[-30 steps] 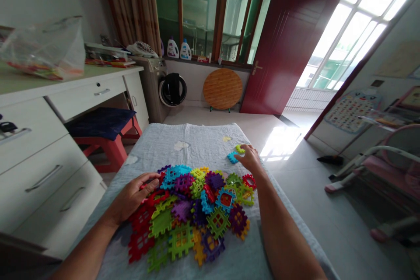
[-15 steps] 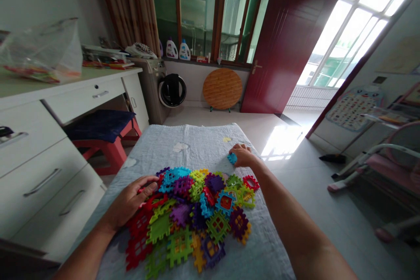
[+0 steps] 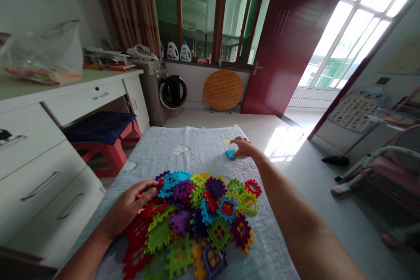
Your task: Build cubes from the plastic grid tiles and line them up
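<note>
- Right hand (image 3: 243, 147): palm down, index finger and thumb parted in a loose grip, thumb at the blue piece's right edge; whether thumb and piece touch, or what lies beneath the palm, I cannot tell.
- Blue piece (image 3: 230, 154): on the cloth-covered counter (image 3: 157, 148), just left of the right palm and a little nearer the person than the index fingertip. It looks squat and toothed, partly hidden, with no clear long axis.
- That makes the right hand by far the nearer one; its forearm comes in from the near right, passing outside the pile.
- Pile of toothed pieces (image 3: 192, 210): well apart from the blue piece, nearer the person and mostly to its left, with bare cloth between.
- Left hand (image 3: 129, 206): at the pile's left side, beside the red pieces (image 3: 135, 239), fingers together and thumb bent beneath; whether it pinches the pink bit under it, I cannot tell.
</note>
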Tool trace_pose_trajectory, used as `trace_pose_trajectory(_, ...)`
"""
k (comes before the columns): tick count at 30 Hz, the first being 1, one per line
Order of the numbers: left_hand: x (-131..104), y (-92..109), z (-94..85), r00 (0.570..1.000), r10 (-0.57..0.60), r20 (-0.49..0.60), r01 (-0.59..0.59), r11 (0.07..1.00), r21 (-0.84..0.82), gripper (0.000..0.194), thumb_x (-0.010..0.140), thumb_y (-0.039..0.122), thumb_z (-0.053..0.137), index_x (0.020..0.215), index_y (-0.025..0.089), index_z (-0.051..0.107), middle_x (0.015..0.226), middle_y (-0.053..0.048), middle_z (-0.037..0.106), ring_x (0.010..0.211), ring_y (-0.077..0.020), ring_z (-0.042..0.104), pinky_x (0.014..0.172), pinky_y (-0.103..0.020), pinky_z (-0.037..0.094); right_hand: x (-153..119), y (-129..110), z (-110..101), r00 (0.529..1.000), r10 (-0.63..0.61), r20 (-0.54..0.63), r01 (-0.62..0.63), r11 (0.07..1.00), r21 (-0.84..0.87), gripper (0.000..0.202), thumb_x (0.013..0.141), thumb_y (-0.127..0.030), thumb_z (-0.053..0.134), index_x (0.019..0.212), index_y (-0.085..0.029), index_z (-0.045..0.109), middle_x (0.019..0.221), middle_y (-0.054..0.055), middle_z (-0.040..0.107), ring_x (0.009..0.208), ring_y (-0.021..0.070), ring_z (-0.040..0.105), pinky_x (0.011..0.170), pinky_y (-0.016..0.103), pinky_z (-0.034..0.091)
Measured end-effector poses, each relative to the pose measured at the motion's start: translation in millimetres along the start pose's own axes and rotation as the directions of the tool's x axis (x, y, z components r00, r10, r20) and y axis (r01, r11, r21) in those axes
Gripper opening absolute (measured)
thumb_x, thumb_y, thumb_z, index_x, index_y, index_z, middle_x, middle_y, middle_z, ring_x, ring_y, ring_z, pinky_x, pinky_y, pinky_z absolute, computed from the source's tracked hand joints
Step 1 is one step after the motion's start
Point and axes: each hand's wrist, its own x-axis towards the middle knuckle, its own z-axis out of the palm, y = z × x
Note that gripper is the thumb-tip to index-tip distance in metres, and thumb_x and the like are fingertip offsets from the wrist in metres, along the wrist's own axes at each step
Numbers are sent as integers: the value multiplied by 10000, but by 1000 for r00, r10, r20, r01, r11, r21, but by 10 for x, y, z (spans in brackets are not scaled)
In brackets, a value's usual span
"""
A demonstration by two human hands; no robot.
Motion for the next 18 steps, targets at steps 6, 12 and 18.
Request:
trace_pose_trajectory(6,24,-36,-11,1000,12,-9,-12,999,32,499,780,587,530,1115,228,618,1226,-78,600,1113,-280,571,753,-286,552,-18,229,-158,993,52,-107,-43,996,84,562,707,-299,644,1254,-275,519,1315,52,456,1129,265,413,899,349,341)
trace_pose_trajectory(12,17,-38,-13,999,31,-24,-30,998,53,509,778,593,526,1110,218,617,1229,-81,593,1137,-279,553,807,-302,538,-30,-47,71,997,-18,75,24,997,-70,634,606,-291,707,1220,-328,556,1298,33,478,1117,291,418,887,387,335)
trace_pose_trajectory(18,35,-64,-23,999,47,-27,-45,996,75,508,788,585,513,1125,218,615,1230,-85,591,1114,-275,567,786,-303,546,3,-106,86,994,-20,111,35,991,-128,570,592,-290,690,1155,-303,600,1200,59,544,1071,303,458,846,390,360)
